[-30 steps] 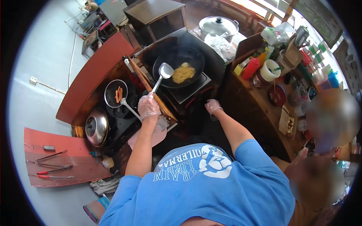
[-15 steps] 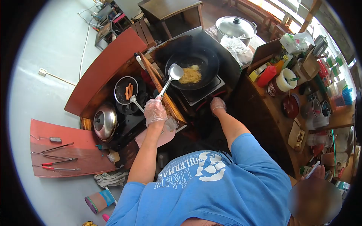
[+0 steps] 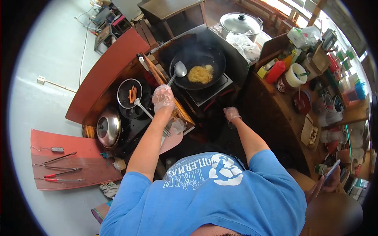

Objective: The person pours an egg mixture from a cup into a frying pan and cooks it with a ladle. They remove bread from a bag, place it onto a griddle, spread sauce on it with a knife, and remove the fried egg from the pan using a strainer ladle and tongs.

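Observation:
My left hand (image 3: 163, 98), in a clear plastic glove, is wrapped round the handle of a metal spatula (image 3: 180, 69). The spatula's head is over the left side of a black wok (image 3: 199, 55), beside yellow food that looks like egg (image 3: 200, 74). The wok sits on a dark cooker (image 3: 208, 91). My right hand (image 3: 231, 113), also gloved, is low in front of the cooker, near its front edge; its fingers are bunched, and what they hold, if anything, cannot be made out.
Left of a wooden divider (image 3: 173, 98) are a pan with sausages (image 3: 128, 103) and a lidded pan (image 3: 108, 128). Tongs (image 3: 63, 173) lie on a red board. Right stands a counter (image 3: 283, 110) with a red bottle (image 3: 275, 72). A person's hand holds a phone (image 3: 332, 171) at lower right.
My left hand has moved up toward the wok, and the spatula's head has tilted away beside the food. The camera view has shifted. The other person's phone has come further into view.

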The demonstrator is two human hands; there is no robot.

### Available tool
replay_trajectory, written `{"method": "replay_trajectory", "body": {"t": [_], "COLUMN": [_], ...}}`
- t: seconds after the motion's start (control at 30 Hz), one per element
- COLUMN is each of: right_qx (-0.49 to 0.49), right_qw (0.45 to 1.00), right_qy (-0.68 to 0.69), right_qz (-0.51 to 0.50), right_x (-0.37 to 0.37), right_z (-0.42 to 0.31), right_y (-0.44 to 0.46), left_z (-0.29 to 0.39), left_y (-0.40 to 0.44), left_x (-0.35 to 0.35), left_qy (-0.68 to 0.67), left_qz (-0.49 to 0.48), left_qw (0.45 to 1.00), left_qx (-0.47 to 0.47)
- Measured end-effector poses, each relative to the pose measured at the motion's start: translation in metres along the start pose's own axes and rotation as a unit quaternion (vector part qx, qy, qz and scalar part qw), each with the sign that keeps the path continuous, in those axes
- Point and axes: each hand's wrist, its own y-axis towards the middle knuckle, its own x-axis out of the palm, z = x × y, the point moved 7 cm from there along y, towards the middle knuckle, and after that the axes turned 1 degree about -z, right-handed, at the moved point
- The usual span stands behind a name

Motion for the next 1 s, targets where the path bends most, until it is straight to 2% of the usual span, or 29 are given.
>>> {"method": "replay_trajectory", "body": {"t": [0.03,0.07,0.1,0.2,0.23,0.27,0.3,0.33,0.4,0.47,0.5,0.53,0.57,0.63,0.67,0.7,0.8,0.87,0.9,0.93,1.0], "right_qx": [0.006,0.087,0.164,0.248,0.274,0.284,0.294,0.293,0.351,0.369,0.386,0.385,0.379,0.375,0.374,0.388,0.406,0.411,0.423,0.435,0.421], "right_qw": [1.000,0.989,0.956,0.884,0.866,0.854,0.841,0.842,0.810,0.796,0.780,0.783,0.761,0.732,0.735,0.747,0.767,0.776,0.760,0.743,0.754], "right_qy": [0.000,0.122,0.242,0.388,0.408,0.424,0.439,0.438,0.453,0.462,0.472,0.469,0.502,0.538,0.536,0.513,0.472,0.455,0.469,0.483,0.486], "right_qz": [0.002,0.005,0.011,0.084,0.091,0.104,0.117,0.118,0.126,0.131,0.136,0.136,0.157,0.183,0.182,0.170,0.155,0.151,0.156,0.161,0.138], "right_x": [0.003,0.005,0.010,0.008,0.016,0.022,0.028,0.028,0.027,0.036,0.039,0.041,0.043,0.049,0.051,0.050,0.040,0.036,0.037,0.041,0.050], "right_z": [0.011,0.035,0.056,0.090,0.111,0.130,0.141,0.139,0.139,0.144,0.147,0.145,0.144,0.149,0.156,0.155,0.151,0.149,0.149,0.155,0.177], "right_y": [-0.017,-0.035,-0.056,-0.122,-0.135,-0.150,-0.165,-0.180,-0.216,-0.236,-0.245,-0.253,-0.260,-0.272,-0.276,-0.283,-0.296,-0.296,-0.296,-0.296,-0.281], "left_z": [0.001,0.003,0.003,-0.009,-0.004,0.000,-0.001,-0.002,-0.006,0.009,0.021,0.021,0.025,0.037,0.034,0.018,0.010,0.025,0.026,0.026,0.026], "left_y": [0.001,0.004,0.006,0.004,0.000,-0.002,-0.001,0.000,0.002,-0.003,-0.002,-0.002,-0.002,0.006,0.014,0.020,0.019,0.018,0.024,0.028,0.034], "left_x": [0.001,0.002,-0.001,0.027,0.030,0.032,0.039,0.061,0.105,0.068,0.058,0.065,0.072,0.092,0.115,0.159,0.118,0.032,0.029,0.017,-0.002], "left_qy": [-0.004,-0.007,0.006,-0.045,-0.032,-0.034,-0.092,-0.121,-0.179,-0.251,-0.201,-0.203,-0.147,-0.047,-0.048,-0.239,-0.396,-0.190,-0.164,-0.164,-0.146], "left_qz": [-0.048,-0.096,-0.216,-0.187,-0.178,-0.178,-0.206,-0.180,-0.128,-0.077,-0.059,-0.058,-0.055,-0.123,-0.122,-0.087,-0.055,-0.058,-0.120,-0.120,-0.137], "left_qw": [0.999,0.995,0.975,0.981,0.982,0.982,0.974,0.976,0.975,0.964,0.978,0.977,0.987,0.983,0.983,0.966,0.916,0.980,0.979,0.979,0.980], "left_qx": [-0.013,-0.026,-0.052,-0.022,0.054,0.054,-0.008,-0.008,-0.003,-0.038,0.025,0.021,0.041,0.131,0.128,0.045,-0.039,0.020,0.017,0.016,0.012]}}
